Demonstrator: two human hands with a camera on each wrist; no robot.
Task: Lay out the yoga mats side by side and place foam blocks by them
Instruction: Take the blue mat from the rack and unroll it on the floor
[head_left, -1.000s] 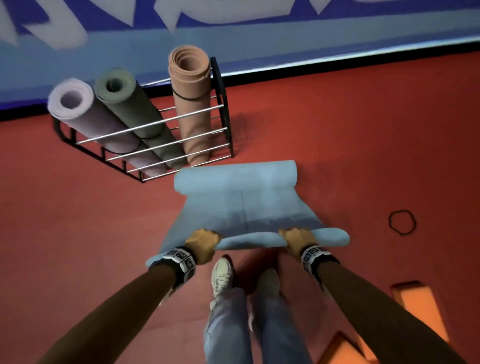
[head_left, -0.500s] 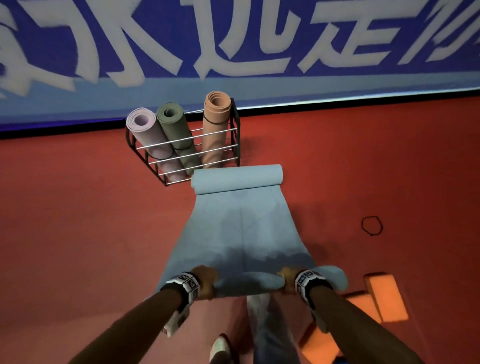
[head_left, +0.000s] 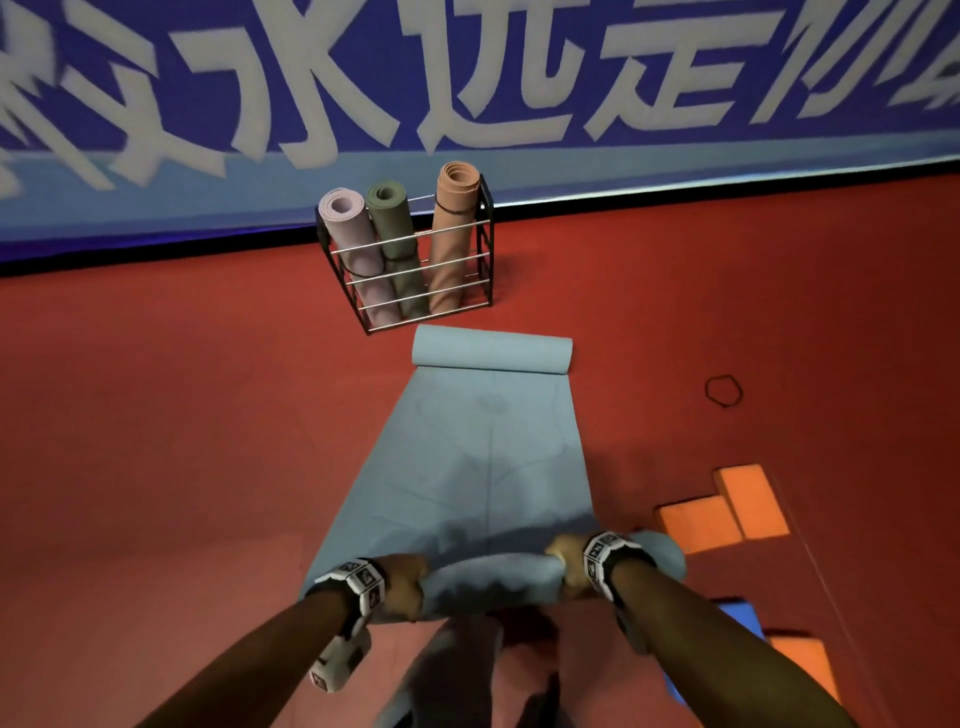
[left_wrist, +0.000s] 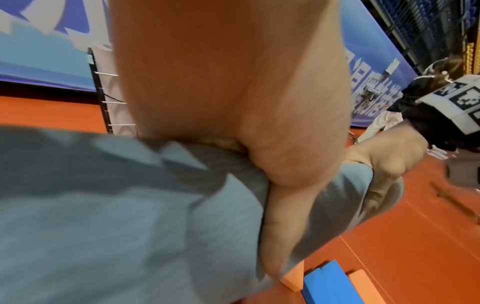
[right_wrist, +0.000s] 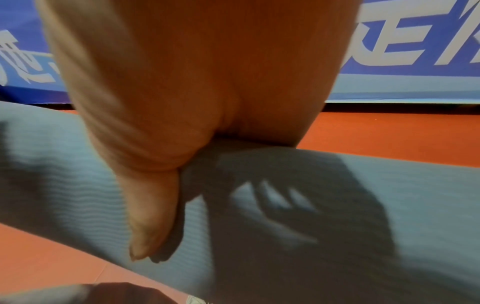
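One blue mat (head_left: 478, 457) is partly unrolled on the floor; both hands grip its near edge, left hand (head_left: 402, 584) and right hand (head_left: 563, 561), the roll still ahead of the fingers. Beyond it, a rack (head_left: 483, 244) holds three rolled mats. Orange blocks (head_left: 727, 506) wait right of the fingers, unplaced.

Left wrist view: fingers (left_wrist: 280, 226) curl under the mat.

Right wrist view: thumb (right_wrist: 150, 216) presses its top.
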